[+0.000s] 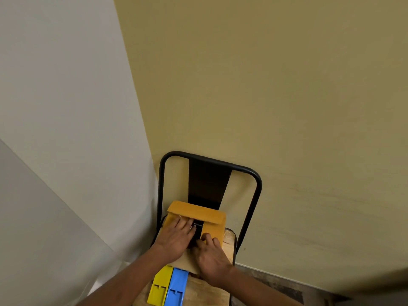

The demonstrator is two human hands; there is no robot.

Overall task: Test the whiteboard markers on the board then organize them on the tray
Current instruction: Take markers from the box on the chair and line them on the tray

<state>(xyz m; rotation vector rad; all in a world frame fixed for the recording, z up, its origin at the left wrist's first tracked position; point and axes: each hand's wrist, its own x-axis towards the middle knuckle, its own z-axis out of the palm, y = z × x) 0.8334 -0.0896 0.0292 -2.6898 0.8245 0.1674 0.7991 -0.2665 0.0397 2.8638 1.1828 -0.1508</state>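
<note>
Your left hand (176, 236) is resting, fingers released, inside the orange box (196, 212) on the chair (228, 237). Your right hand (213, 259) is curling beside it; I cannot tell its grasp.

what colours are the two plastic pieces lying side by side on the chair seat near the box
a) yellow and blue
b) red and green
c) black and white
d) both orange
a: a yellow piece lies left of a blue piece on the wooden chair seat, nearer the person than the cardboard box.
</note>
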